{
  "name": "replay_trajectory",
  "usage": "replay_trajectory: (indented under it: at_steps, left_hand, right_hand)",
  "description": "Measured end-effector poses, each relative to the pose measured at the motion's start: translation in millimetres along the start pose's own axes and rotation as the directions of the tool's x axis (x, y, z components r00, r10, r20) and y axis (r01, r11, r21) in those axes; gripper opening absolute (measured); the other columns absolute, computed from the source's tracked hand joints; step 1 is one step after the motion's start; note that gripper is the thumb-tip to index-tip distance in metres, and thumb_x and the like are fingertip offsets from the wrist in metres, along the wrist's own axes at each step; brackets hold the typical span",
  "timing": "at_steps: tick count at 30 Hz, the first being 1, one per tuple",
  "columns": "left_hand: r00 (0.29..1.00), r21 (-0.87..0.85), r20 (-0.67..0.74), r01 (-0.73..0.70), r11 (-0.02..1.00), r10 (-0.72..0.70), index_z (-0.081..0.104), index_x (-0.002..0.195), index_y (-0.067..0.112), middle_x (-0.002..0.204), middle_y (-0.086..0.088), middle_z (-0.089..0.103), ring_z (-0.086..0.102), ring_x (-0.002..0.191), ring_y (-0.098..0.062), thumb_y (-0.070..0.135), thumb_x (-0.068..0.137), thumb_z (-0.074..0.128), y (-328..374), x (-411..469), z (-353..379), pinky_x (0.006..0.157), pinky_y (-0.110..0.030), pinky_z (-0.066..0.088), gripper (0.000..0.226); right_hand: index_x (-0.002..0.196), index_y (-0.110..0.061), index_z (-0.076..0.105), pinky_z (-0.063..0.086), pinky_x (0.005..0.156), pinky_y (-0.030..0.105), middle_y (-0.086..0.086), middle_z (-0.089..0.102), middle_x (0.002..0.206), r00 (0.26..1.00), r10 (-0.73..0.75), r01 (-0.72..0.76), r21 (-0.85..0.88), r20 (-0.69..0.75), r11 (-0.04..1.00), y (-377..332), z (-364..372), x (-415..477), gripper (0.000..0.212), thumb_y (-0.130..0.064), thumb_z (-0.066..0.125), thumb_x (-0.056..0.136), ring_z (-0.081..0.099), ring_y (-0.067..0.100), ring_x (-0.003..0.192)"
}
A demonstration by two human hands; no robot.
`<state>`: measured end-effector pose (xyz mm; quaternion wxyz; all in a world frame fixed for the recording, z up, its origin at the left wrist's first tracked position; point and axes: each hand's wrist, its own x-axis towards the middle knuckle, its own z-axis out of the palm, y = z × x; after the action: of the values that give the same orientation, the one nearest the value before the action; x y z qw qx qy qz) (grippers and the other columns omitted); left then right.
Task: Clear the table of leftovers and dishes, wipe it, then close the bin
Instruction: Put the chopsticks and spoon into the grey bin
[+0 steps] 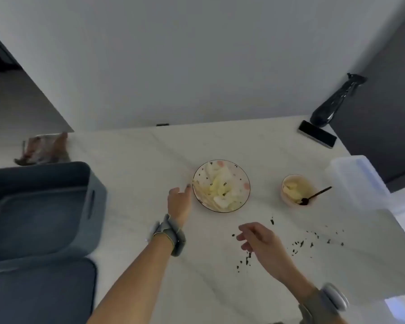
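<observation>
Head view. Table [150, 160]: white top with faint grey veining, set against a plain pale wall [197, 54]; dark panel at far right, grey floor at far left. No brand, label or legible writing anywhere.

Plate [221, 185]: round, dark-rimmed, dotted pattern, mid-table, carrying pale yellowish leftovers. Bowl [297, 190]: small, pinkish, right of plate and well apart from it, holding more pale food plus dark spoon [315, 195] with handle jutting over right rim. Crumbs [313, 239]: dark flecks scattered on bare tabletop, near side, right of centre.

Bin [40, 206]: blue-grey, open, at left table edge; lid [40, 291] lying flat on near side of it. Plastic box [358, 181]: translucent, lidded, at right edge. Phone-like slab [317, 134]: dark, flat, far right corner. Spray bottle [334, 104]: dark, leaning at far right corner behind slab. Crumpled wrapper [45, 148]: brownish, blurred, far left.

Left hand [179, 202]: grey wrist strap, fingers loosely spread, empty, one fingertip just at plate's left rim; contact not certain. Right hand [260, 239]: similar wrist strap, fingers half curled and parted, hovering over crumbs; whether any fleck is pinched cannot be told.
</observation>
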<state>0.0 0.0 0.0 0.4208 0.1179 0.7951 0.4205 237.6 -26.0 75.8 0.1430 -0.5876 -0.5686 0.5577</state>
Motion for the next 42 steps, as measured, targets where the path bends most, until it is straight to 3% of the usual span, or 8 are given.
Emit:
replay_trajectory:
  at_steps: [3,6,8,16,24,29,35,42]
  left_hand:
    - [0.993,0.112,-0.109,0.062,0.992,-0.049,0.059,0.128,-0.002,0.13,-0.019,0.063,0.056,0.124,-0.038,0.049,0.095,0.051,15.7,26.6,21.9,0.102,-0.044,0.046,0.062]
    - [0.995,0.205,-0.093,0.066,0.977,-0.047,0.059,0.072,0.002,0.077,-0.012,0.062,0.061,0.084,-0.035,0.054,0.095,0.041,22.9,49.5,34.8,0.083,-0.042,0.049,0.059]
    - [0.996,0.285,-0.081,0.043,0.958,-0.021,0.051,0.065,0.007,0.071,-0.007,0.058,0.056,0.075,-0.03,0.054,0.097,0.038,29.0,54.6,37.5,0.077,-0.039,0.045,0.058]
    - [0.994,0.253,-0.105,-0.013,0.967,0.041,0.066,0.076,0.01,0.089,-0.013,0.072,0.064,0.09,-0.038,0.038,0.095,0.051,19.0,71.3,42.7,0.093,-0.044,0.051,0.038]
    - [0.979,0.244,-0.046,-0.182,0.953,0.198,0.045,0.063,0.003,0.064,-0.014,0.047,0.042,0.069,-0.029,0.025,0.096,0.047,33.9,63.7,31.1,0.064,-0.036,0.034,0.04]
    - [0.963,0.031,-0.108,-0.245,0.969,0.247,0.059,0.099,0.004,0.096,-0.011,0.072,0.064,0.086,-0.032,0.035,0.092,0.046,40.2,44.9,36.0,0.079,-0.04,0.05,0.035]
    - [0.904,-0.197,-0.108,-0.427,0.882,0.413,0.056,0.111,0.012,0.088,-0.003,0.071,0.07,0.081,-0.021,0.036,0.1,0.049,57.9,11.9,46.5,0.072,-0.043,0.059,0.027]
    - [0.939,-0.31,0.042,-0.313,0.898,0.342,0.053,0.106,0.014,0.077,0.001,0.048,0.043,0.058,-0.011,0.023,0.108,0.034,69.7,-40.8,102.2,0.055,-0.024,0.043,0.021]
  right_hand:
    - [0.095,-0.023,0.07,0.056,0.077,0.042,-0.005,0.075,0.085,0.997,0.012,-0.01,-0.026,0.08,1.0,1.7,-23.6,29.8,0.015,-0.022,0.056,0.098,0.07,0.016,0.075]
    - [0.096,-0.023,0.07,0.056,0.077,0.042,-0.007,0.075,0.085,0.993,0.023,-0.022,-0.008,0.117,1.0,1.4,-36.8,45.6,0.016,-0.022,0.055,0.098,0.069,0.014,0.075]
    - [0.095,-0.024,0.07,0.055,0.08,0.041,-0.007,0.075,0.086,0.99,0.05,-0.049,-0.01,0.131,0.999,3.1,-39.0,47.5,0.016,-0.022,0.054,0.098,0.07,0.014,0.075]
    - [0.097,-0.025,0.069,0.054,0.073,0.023,-0.004,0.075,0.087,0.994,0.074,-0.066,-0.096,0.086,0.993,20.5,-57.6,42.6,0.016,-0.024,0.053,0.099,0.07,0.011,0.075]
    - [0.097,-0.019,0.069,0.053,0.071,0.025,0.001,0.074,0.085,0.989,0.068,-0.069,-0.006,-0.133,0.998,36.0,-62.0,11.0,0.015,-0.018,0.054,0.099,0.068,0.012,0.071]
    - [0.095,-0.018,0.069,0.053,0.071,0.028,0.004,0.074,0.085,0.977,0.111,-0.096,0.089,-0.183,0.991,56.7,-56.1,-26.1,0.016,-0.013,0.055,0.098,0.067,0.015,0.071]
    - [0.097,-0.015,0.067,0.05,0.069,0.03,0.005,0.073,0.086,0.973,0.11,-0.085,0.13,-0.202,0.988,45.9,-78.1,-1.4,0.015,-0.01,0.053,0.099,0.064,0.012,0.067]
    - [0.145,-0.019,0.026,0.05,0.075,0.038,-0.006,0.059,0.089,0.822,0.129,-0.062,0.137,-0.555,0.989,35.0,-165.0,73.3,0.057,-0.039,0.052,0.098,0.063,0.023,0.081]
